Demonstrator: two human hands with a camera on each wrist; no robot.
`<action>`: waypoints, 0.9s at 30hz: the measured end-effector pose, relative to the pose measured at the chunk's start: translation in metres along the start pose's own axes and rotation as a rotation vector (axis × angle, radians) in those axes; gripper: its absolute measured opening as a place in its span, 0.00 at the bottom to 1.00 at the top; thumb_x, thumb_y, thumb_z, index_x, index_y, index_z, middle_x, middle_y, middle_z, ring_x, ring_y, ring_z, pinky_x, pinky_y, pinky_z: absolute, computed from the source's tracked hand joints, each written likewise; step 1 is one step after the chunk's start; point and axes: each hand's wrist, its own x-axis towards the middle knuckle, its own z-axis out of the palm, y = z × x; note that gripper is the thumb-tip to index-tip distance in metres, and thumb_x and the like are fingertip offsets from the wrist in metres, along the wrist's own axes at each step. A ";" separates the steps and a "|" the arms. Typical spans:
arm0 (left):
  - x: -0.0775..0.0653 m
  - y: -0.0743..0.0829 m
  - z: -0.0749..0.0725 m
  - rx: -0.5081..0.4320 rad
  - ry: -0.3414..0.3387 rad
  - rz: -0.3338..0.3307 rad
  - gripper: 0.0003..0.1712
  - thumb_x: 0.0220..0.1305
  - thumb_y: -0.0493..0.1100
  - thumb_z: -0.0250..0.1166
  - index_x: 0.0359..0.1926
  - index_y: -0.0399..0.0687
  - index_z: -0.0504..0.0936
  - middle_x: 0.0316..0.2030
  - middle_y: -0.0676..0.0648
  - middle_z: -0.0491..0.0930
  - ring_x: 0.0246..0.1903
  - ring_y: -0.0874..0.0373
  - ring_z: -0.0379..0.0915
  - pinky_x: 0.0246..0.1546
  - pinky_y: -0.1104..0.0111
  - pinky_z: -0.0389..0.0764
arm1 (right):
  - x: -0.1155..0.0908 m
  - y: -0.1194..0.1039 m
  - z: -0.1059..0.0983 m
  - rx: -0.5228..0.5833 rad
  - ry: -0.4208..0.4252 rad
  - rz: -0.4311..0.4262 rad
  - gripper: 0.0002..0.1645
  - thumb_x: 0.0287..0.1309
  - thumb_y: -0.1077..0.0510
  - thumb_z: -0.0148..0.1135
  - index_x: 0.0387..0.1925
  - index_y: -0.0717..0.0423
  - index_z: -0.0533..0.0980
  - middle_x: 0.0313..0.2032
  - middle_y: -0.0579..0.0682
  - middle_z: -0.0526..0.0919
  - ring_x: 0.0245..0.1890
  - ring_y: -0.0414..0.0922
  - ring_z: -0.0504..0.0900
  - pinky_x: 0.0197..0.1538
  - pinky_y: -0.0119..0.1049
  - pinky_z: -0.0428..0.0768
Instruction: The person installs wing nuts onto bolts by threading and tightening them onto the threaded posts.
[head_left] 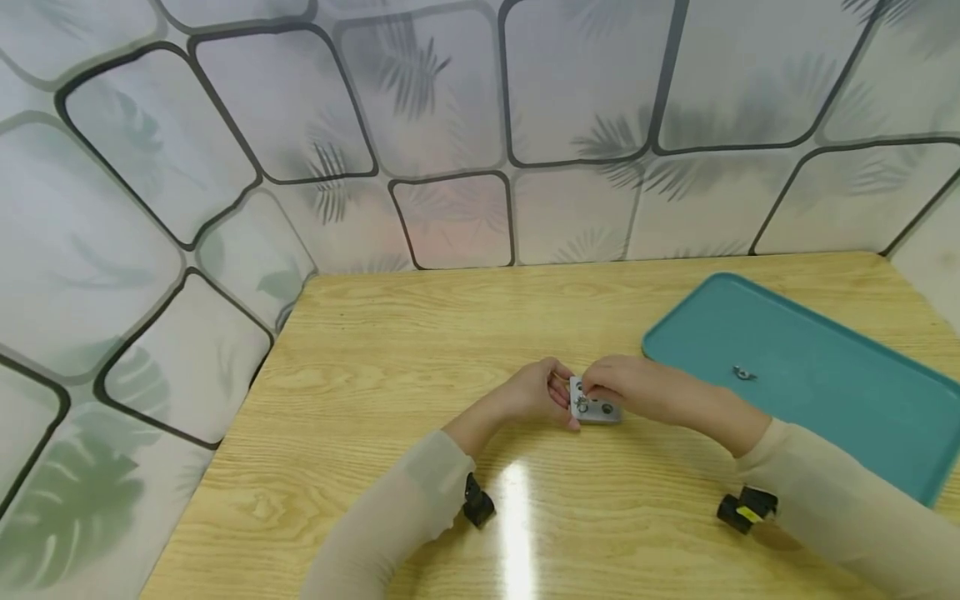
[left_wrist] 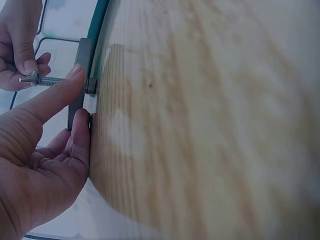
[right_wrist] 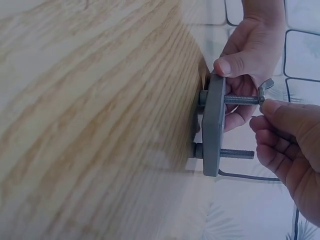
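Observation:
A small grey metal plate (head_left: 600,414) stands just above the wooden table, bolt heads beneath it. Two threaded bolts pass through it; one bolt (right_wrist: 237,154) has a bare end. At the tip of the other bolt (right_wrist: 240,100) sits a wing nut (right_wrist: 265,89). My left hand (head_left: 536,393) holds the plate by its left edge, thumb and fingers around it. My right hand (head_left: 637,387) pinches the wing nut between thumb and finger, its other fingers curled, as the right wrist view shows. From the head camera, the right hand partly covers the plate.
A teal tray (head_left: 825,408) lies on the right of the table (head_left: 375,358), with another wing nut (head_left: 743,373) on it. Behind the table rises a patterned backdrop (head_left: 450,100). Both forearms carry small black wrist cameras.

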 end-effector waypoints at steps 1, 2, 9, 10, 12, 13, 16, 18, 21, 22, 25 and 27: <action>0.000 0.000 0.000 0.002 0.001 -0.001 0.39 0.41 0.36 0.79 0.55 0.41 0.69 0.36 0.49 0.77 0.34 0.60 0.76 0.37 0.73 0.78 | 0.001 0.000 -0.001 -0.002 -0.004 0.003 0.06 0.61 0.67 0.57 0.38 0.55 0.77 0.35 0.46 0.80 0.32 0.36 0.73 0.34 0.31 0.75; 0.000 0.000 0.000 0.007 0.003 -0.001 0.39 0.41 0.36 0.79 0.55 0.41 0.69 0.36 0.49 0.77 0.34 0.60 0.76 0.37 0.73 0.78 | 0.001 0.000 -0.001 -0.003 -0.008 0.006 0.06 0.61 0.67 0.57 0.38 0.55 0.77 0.35 0.46 0.80 0.32 0.36 0.73 0.34 0.31 0.75; 0.001 0.000 0.000 0.012 0.009 0.007 0.39 0.40 0.35 0.79 0.55 0.40 0.69 0.36 0.48 0.77 0.34 0.60 0.76 0.37 0.72 0.78 | 0.005 0.001 -0.003 -0.010 -0.023 0.038 0.06 0.61 0.67 0.57 0.37 0.56 0.78 0.35 0.46 0.80 0.33 0.37 0.75 0.35 0.32 0.76; 0.002 0.000 0.000 0.013 0.008 0.007 0.39 0.40 0.35 0.79 0.55 0.40 0.69 0.36 0.49 0.78 0.34 0.60 0.76 0.37 0.72 0.78 | 0.005 0.001 -0.003 -0.004 -0.030 0.042 0.06 0.61 0.67 0.57 0.37 0.56 0.78 0.34 0.45 0.80 0.32 0.37 0.74 0.34 0.32 0.76; 0.002 0.000 0.001 0.016 0.005 0.008 0.40 0.40 0.36 0.79 0.55 0.40 0.69 0.36 0.49 0.78 0.35 0.60 0.76 0.37 0.73 0.78 | 0.005 0.001 -0.003 -0.002 -0.040 0.046 0.06 0.61 0.67 0.57 0.36 0.55 0.78 0.34 0.45 0.80 0.32 0.36 0.73 0.34 0.31 0.75; 0.002 0.000 0.000 0.014 0.004 0.007 0.40 0.40 0.36 0.79 0.55 0.40 0.69 0.36 0.49 0.78 0.35 0.60 0.76 0.37 0.73 0.78 | 0.005 0.001 -0.003 -0.001 -0.043 0.049 0.06 0.61 0.67 0.57 0.36 0.55 0.78 0.33 0.44 0.80 0.31 0.35 0.73 0.33 0.31 0.75; 0.002 -0.001 0.000 0.011 0.001 0.006 0.40 0.40 0.36 0.79 0.55 0.41 0.69 0.36 0.49 0.78 0.35 0.60 0.76 0.37 0.73 0.78 | 0.006 -0.001 -0.004 -0.006 -0.053 0.071 0.06 0.61 0.67 0.57 0.35 0.54 0.78 0.32 0.43 0.79 0.30 0.35 0.72 0.33 0.31 0.74; 0.001 -0.001 0.000 0.007 0.002 0.007 0.39 0.40 0.36 0.79 0.54 0.41 0.69 0.36 0.49 0.78 0.34 0.60 0.76 0.37 0.73 0.78 | 0.007 -0.004 -0.005 -0.017 -0.067 0.087 0.05 0.61 0.66 0.57 0.34 0.54 0.77 0.32 0.43 0.79 0.29 0.35 0.70 0.32 0.31 0.73; 0.001 -0.001 0.000 0.004 0.004 0.009 0.39 0.40 0.36 0.79 0.54 0.41 0.69 0.35 0.49 0.78 0.34 0.60 0.76 0.37 0.73 0.78 | 0.009 -0.009 -0.007 -0.036 -0.090 0.125 0.05 0.62 0.65 0.57 0.33 0.55 0.77 0.29 0.43 0.77 0.27 0.34 0.68 0.31 0.30 0.71; 0.001 -0.001 0.000 0.003 0.004 0.009 0.38 0.40 0.35 0.79 0.53 0.41 0.69 0.35 0.49 0.78 0.34 0.60 0.76 0.37 0.73 0.78 | 0.010 -0.011 -0.007 -0.048 -0.096 0.138 0.05 0.62 0.65 0.57 0.32 0.55 0.77 0.28 0.43 0.76 0.26 0.35 0.67 0.30 0.29 0.70; 0.001 -0.001 0.000 0.002 0.004 0.006 0.39 0.40 0.35 0.79 0.54 0.40 0.69 0.35 0.49 0.78 0.34 0.60 0.76 0.37 0.73 0.78 | 0.010 -0.017 -0.008 -0.072 -0.104 0.174 0.06 0.62 0.65 0.57 0.30 0.55 0.76 0.26 0.42 0.74 0.25 0.35 0.65 0.29 0.29 0.68; 0.001 0.000 0.000 0.001 0.003 0.002 0.39 0.40 0.35 0.79 0.55 0.40 0.69 0.35 0.49 0.77 0.34 0.60 0.76 0.37 0.72 0.78 | 0.009 -0.019 -0.008 -0.082 -0.097 0.189 0.06 0.62 0.64 0.57 0.30 0.54 0.76 0.26 0.42 0.74 0.24 0.35 0.65 0.29 0.29 0.68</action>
